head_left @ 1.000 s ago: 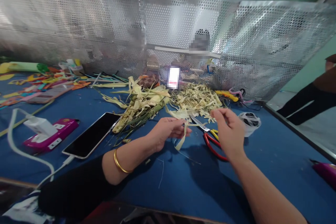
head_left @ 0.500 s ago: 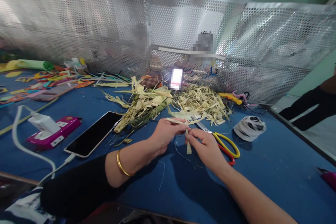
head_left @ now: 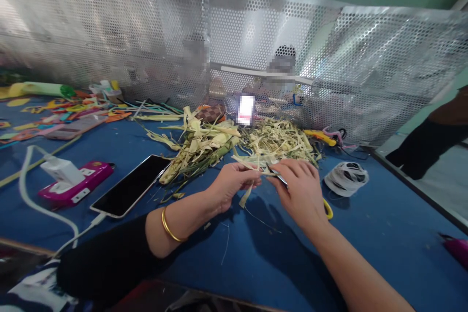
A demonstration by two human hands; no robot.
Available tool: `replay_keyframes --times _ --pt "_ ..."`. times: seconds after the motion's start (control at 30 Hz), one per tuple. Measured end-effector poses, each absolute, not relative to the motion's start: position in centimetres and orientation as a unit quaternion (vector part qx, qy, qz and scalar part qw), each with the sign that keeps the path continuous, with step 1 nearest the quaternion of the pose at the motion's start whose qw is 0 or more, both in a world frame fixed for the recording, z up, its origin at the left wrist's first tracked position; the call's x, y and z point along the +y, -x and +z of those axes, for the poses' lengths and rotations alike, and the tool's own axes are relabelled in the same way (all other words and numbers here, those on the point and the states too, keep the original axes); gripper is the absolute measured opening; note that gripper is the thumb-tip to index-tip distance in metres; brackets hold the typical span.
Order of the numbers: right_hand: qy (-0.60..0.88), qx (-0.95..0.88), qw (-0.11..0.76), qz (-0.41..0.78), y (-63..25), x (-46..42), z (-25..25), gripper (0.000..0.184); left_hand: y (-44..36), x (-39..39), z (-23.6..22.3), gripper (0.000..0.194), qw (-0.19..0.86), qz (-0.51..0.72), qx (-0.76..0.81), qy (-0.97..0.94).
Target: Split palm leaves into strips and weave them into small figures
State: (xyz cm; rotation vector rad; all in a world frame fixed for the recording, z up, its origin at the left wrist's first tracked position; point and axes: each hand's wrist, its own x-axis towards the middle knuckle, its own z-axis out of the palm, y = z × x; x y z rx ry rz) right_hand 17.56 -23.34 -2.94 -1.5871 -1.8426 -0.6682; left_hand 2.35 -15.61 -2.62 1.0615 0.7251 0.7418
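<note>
A pale strip of corn husk (head_left: 246,197) hangs from the pinched thumb and fingers of my left hand (head_left: 234,184), which wears a gold bangle. More husk pieces (head_left: 252,160) lie just beyond the fingertips. To the right, my right hand (head_left: 302,190) is curled over the scissors, with the metal blade between thumb and forefinger. It covers most of the scissors; a bit of the yellow handle (head_left: 328,210) shows beyond the wrist. A thin thread (head_left: 261,222) trails on the blue table below.
Corn husks (head_left: 204,144) and a shredded husk pile (head_left: 281,141) lie ahead. White ribbon rolls (head_left: 346,179) sit right; a phone (head_left: 131,186) and a magenta power strip (head_left: 78,185) lie left. Perforated metal panels (head_left: 146,44) stand behind. A person's dark-clothed legs (head_left: 420,146) show at right.
My right hand has left the husk strip and moved up and right over the scissors. The strip now hangs from my left hand alone, shifted left.
</note>
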Motion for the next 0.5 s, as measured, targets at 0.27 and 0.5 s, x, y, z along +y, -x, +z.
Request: replay_keyframes --times 0.27,0.5 --pt "0.557 -0.757 0.29 -0.182 -16.1 -23.9 -3.0 0.031 -2.8 -15.9 -2.8 0.023 0.709 0.376 0.349 -0.484" --pt "0.567 -0.752 0.308 -0.136 -16.4 -23.6 -3.4 0.031 -2.7 -15.4 -3.1 0.03 0.738 0.346 0.351 -0.461"
